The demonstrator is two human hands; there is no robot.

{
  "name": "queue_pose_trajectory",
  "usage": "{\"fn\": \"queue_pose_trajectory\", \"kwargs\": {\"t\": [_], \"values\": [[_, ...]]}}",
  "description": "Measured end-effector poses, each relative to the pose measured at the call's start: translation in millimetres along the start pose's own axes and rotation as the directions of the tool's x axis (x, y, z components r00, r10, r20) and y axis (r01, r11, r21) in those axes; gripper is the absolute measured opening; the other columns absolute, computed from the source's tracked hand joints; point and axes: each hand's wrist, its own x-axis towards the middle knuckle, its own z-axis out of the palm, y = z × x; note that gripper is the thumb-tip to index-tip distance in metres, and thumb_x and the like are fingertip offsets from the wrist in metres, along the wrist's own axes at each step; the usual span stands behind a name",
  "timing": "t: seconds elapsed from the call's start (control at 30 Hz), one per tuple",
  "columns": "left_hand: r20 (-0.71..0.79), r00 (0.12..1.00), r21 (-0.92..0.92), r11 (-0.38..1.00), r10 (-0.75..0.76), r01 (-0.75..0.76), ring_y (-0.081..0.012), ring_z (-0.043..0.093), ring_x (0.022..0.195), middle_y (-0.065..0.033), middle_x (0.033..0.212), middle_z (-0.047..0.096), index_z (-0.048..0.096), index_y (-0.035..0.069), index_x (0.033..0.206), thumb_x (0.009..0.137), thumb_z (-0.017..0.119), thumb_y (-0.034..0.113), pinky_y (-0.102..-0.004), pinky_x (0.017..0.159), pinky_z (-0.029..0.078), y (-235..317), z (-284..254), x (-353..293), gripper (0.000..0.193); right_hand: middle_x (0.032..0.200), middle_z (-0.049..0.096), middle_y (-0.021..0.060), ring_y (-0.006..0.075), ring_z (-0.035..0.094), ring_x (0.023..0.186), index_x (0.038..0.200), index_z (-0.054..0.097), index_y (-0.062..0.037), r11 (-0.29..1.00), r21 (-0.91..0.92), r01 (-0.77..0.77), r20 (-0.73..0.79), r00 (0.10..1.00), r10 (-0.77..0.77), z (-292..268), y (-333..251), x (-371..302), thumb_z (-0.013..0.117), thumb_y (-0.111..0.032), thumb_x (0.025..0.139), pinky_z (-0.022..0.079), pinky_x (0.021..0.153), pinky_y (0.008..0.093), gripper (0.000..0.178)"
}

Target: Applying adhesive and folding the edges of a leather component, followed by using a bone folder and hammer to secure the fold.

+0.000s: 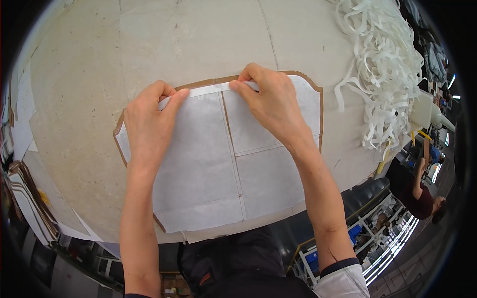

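Observation:
A sewn panel with a white backing and brown edges lies flat on the table in front of me. Seams divide its face, one running down the middle and others across. Along its far edge runs a narrow white strip. My left hand pinches the strip's left part between thumb and fingers. To the right of the middle seam, my right hand pinches the same strip at the panel's edge. Both hands are closed, and my wrists cover parts of the panel's sides.
A heap of loose white strips lies at the table's right side. The pale tabletop has a curved edge. Stacked brown-and-white pieces stand at the lower left. Beyond the right edge, a person is near shelving.

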Motion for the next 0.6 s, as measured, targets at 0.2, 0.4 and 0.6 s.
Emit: {"fn": "queue_pose_trajectory", "kwargs": {"t": [0.2, 0.4, 0.6], "values": [[0.04, 0.999, 0.051, 0.999, -0.005, 0.003, -0.0136, 0.053, 0.064, -0.0028, 0.071, 0.062, 0.066, 0.002, 0.084, 0.092, 0.075, 0.02, -0.0289, 0.06, 0.043, 2, -1, -2, 0.022, 0.06, 0.054, 0.0094, 0.0194, 0.049, 0.056, 0.083, 0.062, -0.0003, 1.0, -0.008, -0.004, 0.007, 1.0, 0.004, 0, -1, 2, 0.073, -0.016, 0.092, 0.04, 0.055, 0.0353, 0.021], [-0.151, 0.918, 0.589, 0.779, 0.368, -0.215, -0.0248, 0.063, 0.096, -0.0085, 0.112, 0.068, 0.071, 0.007, 0.106, 0.09, 0.073, 0.014, -0.0358, 0.079, 0.049, 14, 13, -11, 0.018, 0.062, 0.057, 0.0122, 0.0248, 0.054, 0.057, 0.082, 0.062, -0.0006, 1.0, -0.003, 0.01, -0.016, 1.0, -0.01, 2, -1, 2, 0.073, -0.015, 0.09, 0.043, 0.057, 0.0372, 0.02], [-0.028, 0.759, 0.387, 0.707, 0.651, -0.592, -0.0305, 0.059, 0.123, -0.0123, 0.134, 0.064, 0.068, 0.001, 0.125, 0.09, 0.072, 0.012, -0.0426, 0.097, 0.05, -1, 53, -38, 0.037, 0.069, 0.064, 0.0127, 0.0294, 0.061, 0.061, 0.082, 0.063, -0.0016, 0.999, -0.038, -0.03, -0.025, 0.999, 0.03, -1, -2, 1, 0.073, -0.017, 0.09, 0.045, 0.058, 0.0402, 0.02]]}}
